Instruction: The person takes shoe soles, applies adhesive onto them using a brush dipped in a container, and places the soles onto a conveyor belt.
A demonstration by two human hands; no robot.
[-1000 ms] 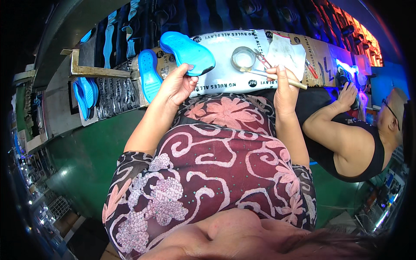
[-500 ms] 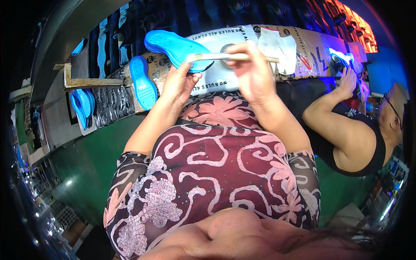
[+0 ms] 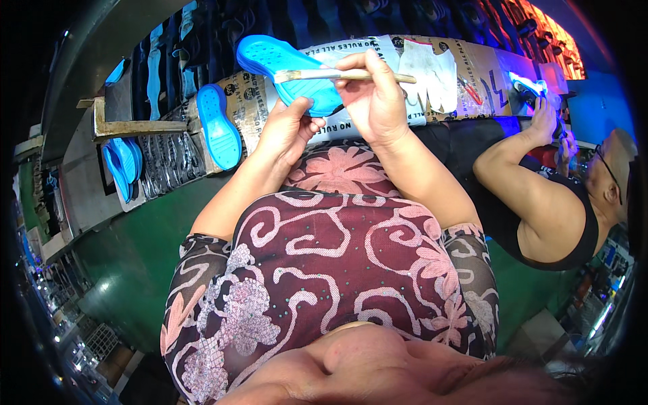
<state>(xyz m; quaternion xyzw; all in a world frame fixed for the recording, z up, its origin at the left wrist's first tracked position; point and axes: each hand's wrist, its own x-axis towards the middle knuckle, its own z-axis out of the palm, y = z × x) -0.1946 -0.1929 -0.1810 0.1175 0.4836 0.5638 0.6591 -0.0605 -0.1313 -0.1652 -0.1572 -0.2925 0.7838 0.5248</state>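
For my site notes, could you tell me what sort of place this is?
Probably a shoe-making workshop. The left hand holds a blue sole, the right hand a brush over it; more blue soles lie nearby.

sole (image 3: 290,71) underside hidden, bristle (image 3: 287,76) contact unclear

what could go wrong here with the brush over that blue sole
1. The left hand holds the blue sole only from beneath at its near end, so brush pressure could tip it out of that grip.
2. The brush bristles lie close to the left fingers, so whatever they carry might smear onto skin.
3. The white gloves lie unworn on the bench, leaving both hands bare.
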